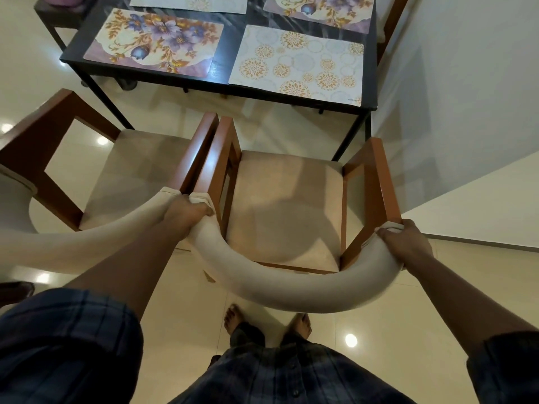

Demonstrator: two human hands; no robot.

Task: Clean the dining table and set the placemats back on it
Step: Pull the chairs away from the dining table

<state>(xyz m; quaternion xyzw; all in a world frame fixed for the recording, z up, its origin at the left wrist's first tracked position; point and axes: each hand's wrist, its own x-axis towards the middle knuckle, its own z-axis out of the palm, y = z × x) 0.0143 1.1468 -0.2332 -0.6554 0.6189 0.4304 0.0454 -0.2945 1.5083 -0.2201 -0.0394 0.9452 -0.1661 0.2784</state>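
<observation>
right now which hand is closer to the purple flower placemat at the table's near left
Left. The left hand grips the chair back below that floral placemat; the right hand grips the far end.

Glossy tile floor [186, 310] w/ wood chairs [285, 205]

you're looking down at a dark table [230, 45] with four placemats flat on it. floral mat [154, 43] near left, circle-pattern mat [300, 64] near right, its front edge at the table edge. a second patterned mat [189, 2] far left and a second floral mat [320, 10] far right, both cut off by the frame. glossy tile floor [180, 301] carries the table, two chairs [288, 205] and your bare feet [233, 319].
</observation>
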